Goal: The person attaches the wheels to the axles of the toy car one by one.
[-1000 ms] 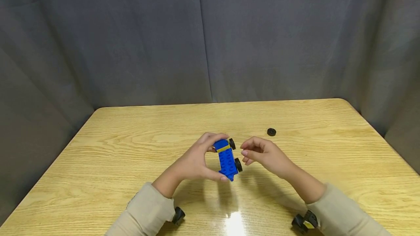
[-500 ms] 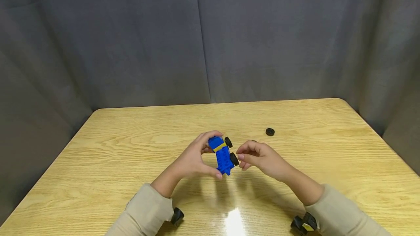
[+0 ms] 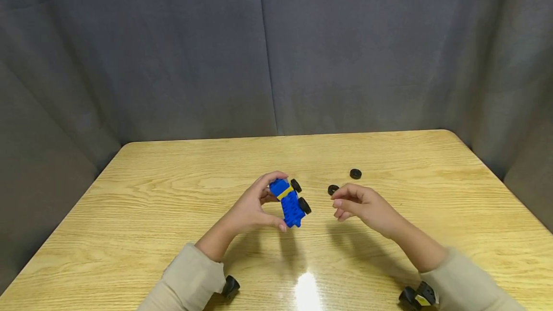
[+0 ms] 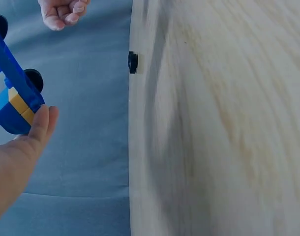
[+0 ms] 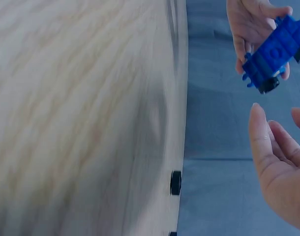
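My left hand [image 3: 250, 211] grips a blue toy car [image 3: 291, 209] by its two ends, thumb at one and fingers at the other, above the wooden table. A yellow strip crosses the car near its raised blue end. Two black wheels [image 3: 304, 205] sit along its right side; the right wrist view shows the car's blue underside [image 5: 275, 54]. To the right of the car, my right hand [image 3: 367, 208] hovers with fingers loosely bent and nothing between them. Just beyond its fingertips a loose black wheel [image 3: 332, 189] lies on the table.
Another loose black wheel [image 3: 355, 173] rests farther back on the table [image 3: 194, 172]. A grey curtain [image 3: 276, 52] hangs behind and along both sides. Black wrist cameras [image 3: 231, 288] show at both sleeves.
The right hand moved in toward the car's wheels, then drew back to the right, uncovering the nearer loose wheel. My left hand and the car shifted slightly left, and the car tilted.
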Motion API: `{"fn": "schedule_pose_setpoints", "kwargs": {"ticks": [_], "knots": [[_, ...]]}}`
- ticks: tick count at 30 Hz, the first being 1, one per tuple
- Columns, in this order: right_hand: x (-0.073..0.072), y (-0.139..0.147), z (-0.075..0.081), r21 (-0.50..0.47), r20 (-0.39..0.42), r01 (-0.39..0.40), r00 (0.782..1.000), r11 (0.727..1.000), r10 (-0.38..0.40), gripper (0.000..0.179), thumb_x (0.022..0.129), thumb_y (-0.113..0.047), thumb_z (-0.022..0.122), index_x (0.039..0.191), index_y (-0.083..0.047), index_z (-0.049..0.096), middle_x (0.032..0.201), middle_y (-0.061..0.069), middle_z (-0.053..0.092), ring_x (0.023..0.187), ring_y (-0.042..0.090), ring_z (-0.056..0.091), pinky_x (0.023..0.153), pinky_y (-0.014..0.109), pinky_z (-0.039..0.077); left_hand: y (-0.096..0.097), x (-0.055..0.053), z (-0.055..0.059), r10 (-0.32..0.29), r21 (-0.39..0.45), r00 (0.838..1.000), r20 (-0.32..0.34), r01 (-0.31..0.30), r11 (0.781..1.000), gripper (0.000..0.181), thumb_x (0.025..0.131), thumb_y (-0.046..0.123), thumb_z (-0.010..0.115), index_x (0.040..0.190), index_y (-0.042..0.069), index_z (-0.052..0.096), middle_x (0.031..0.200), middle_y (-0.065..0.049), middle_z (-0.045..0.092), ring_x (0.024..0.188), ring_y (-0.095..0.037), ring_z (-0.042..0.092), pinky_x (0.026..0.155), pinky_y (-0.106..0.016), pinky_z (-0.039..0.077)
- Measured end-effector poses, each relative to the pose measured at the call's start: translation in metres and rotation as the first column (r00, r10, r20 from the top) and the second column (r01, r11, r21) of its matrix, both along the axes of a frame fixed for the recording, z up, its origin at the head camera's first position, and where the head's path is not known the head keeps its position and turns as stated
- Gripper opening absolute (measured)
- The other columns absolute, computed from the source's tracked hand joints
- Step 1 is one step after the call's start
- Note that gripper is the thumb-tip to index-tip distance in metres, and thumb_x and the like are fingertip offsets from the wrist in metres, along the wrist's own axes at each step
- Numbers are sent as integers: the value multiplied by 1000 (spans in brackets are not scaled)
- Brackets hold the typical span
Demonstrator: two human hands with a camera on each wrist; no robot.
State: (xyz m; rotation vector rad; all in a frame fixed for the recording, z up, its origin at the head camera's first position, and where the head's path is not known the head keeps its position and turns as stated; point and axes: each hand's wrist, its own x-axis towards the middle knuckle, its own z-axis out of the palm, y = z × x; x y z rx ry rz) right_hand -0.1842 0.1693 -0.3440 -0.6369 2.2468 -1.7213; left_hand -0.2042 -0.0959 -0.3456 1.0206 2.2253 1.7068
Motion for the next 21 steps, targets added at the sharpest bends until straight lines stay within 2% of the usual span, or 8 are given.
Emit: {"fn": "schedule_pose_setpoints", "kwargs": {"ticks": [5, 10, 13, 18, 21], "knots": [[-2, 10, 0, 9, 3, 34, 999, 999, -34, 31, 88, -17, 50, 103, 10, 48, 88, 17, 53, 80, 32, 55, 71, 35, 47, -2, 1, 0, -27, 53, 999, 47, 24, 998, 86, 58, 27, 76, 129, 9, 32, 117, -12, 41, 100, -23, 49, 88, -33, 37], [-5, 16, 0, 13, 16, 57, 998, 998, -57, 33, 88, -18, 51, 104, 11, 47, 90, 21, 52, 79, 28, 55, 70, 34, 47, -2, 1, -2, 5, 46, 996, 85, -9, 999, 81, 61, 4, 75, 129, 15, 32, 123, -10, 32, 98, -24, 48, 88, -35, 36], [-7, 18, 0, 22, 23, 62, 998, 998, -63, 35, 88, -18, 51, 105, 12, 46, 91, 25, 50, 79, 28, 55, 70, 33, 47, -2, 1, -3, 25, 41, 996, 84, -29, 999, 77, 65, -6, 70, 129, 14, 31, 121, -12, 33, 98, -25, 49, 88, -36, 37], [-11, 22, -1, 41, 21, 72, 997, 997, -73, 35, 88, -18, 50, 105, 12, 46, 91, 25, 50, 80, 31, 54, 71, 32, 47, -2, 0, -7, 46, 21, 997, 55, -47, 999, 67, 72, -8, 62, 129, 9, 30, 114, -15, 41, 99, -27, 50, 86, -35, 39], [-14, 24, -2, 53, 24, 79, 996, 995, -80, 36, 89, -18, 49, 105, 13, 45, 90, 21, 50, 80, 28, 55, 71, 33, 47, -3, -1, -9, 61, 9, 996, 65, -62, 998, 61, 76, -7, 58, 128, 9, 31, 112, -14, 44, 97, -26, 51, 83, -35, 41]]}}
